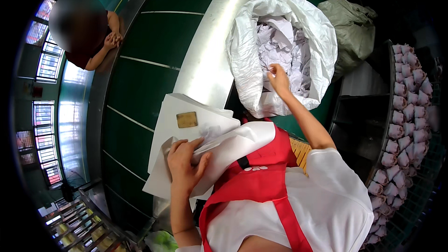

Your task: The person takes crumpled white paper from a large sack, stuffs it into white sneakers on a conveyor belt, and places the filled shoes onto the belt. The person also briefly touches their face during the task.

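Note:
My left hand (185, 162) lies on a stack of large white paper sheets (163, 144). Its fingers curl over the bent edge of the top sheet (242, 140), which rises in a curve against my red apron. A small brownish rectangular block (187, 120) rests on the stack, beyond those fingers. My right hand (279, 80) is over the mouth of a big white woven sack (240, 46) filled with crumpled white paper (275, 42). Thumb and fingers are pinched together there; whatever they hold cannot be made out against the paper.
A green conveyor belt (144, 79) with white cross lines runs along the left, beside a metal ledge (205, 42). Across it, a person (88, 37) leans with hands clasped. A greenish sack (350, 28) stands behind the white one. Rows of pale pink bundles (401, 116) fill the right side.

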### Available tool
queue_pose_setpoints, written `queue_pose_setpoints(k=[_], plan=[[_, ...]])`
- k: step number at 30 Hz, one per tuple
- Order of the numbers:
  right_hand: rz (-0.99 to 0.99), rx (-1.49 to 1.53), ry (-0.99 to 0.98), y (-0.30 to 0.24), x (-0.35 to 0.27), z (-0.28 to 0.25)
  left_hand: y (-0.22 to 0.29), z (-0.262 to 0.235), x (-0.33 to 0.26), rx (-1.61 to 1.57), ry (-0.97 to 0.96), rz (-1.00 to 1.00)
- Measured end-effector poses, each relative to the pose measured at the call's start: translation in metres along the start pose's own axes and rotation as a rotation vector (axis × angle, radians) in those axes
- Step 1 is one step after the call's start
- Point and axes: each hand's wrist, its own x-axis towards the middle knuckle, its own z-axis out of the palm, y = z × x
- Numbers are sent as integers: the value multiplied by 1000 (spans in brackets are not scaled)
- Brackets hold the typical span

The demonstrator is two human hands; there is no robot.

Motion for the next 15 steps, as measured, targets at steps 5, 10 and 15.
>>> queue_pose_setpoints(k=[5,10,15], plan=[[-108,-674,-1,137,42,61,-6,3,4,40,-58,64],[94,-255,21,130,73,39,0,6,6,115,-131,155],[121,455,-270,104,101,-49,-1,5,0,47,-126,177]])
